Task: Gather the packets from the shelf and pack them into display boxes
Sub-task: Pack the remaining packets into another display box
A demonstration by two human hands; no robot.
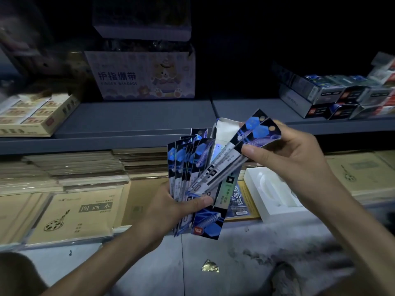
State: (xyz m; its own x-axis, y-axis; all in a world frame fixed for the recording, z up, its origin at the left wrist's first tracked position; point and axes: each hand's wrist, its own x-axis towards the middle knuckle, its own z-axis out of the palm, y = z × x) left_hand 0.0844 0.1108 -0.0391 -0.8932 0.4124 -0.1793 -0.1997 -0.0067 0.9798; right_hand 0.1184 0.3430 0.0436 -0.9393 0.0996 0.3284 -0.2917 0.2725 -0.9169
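My left hand (171, 207) grips a fanned stack of several long blue packets (188, 167) by their lower halves, thumb across the front. My right hand (286, 150) pinches the upper ends of two more blue packets (254, 133), which slant down to the left against the stack. Behind the packets, a pale open box (226, 127) shows in part at the shelf edge, mostly hidden.
A grey shelf (139, 116) carries a cartoon finger-bandage box (141, 75), a cream box at left (36, 114) and small stacked boxes at right (346, 99). Below lie tan sketchbooks (79, 212) and a white tray (271, 191). A gold scrap (210, 266) lies on the floor.
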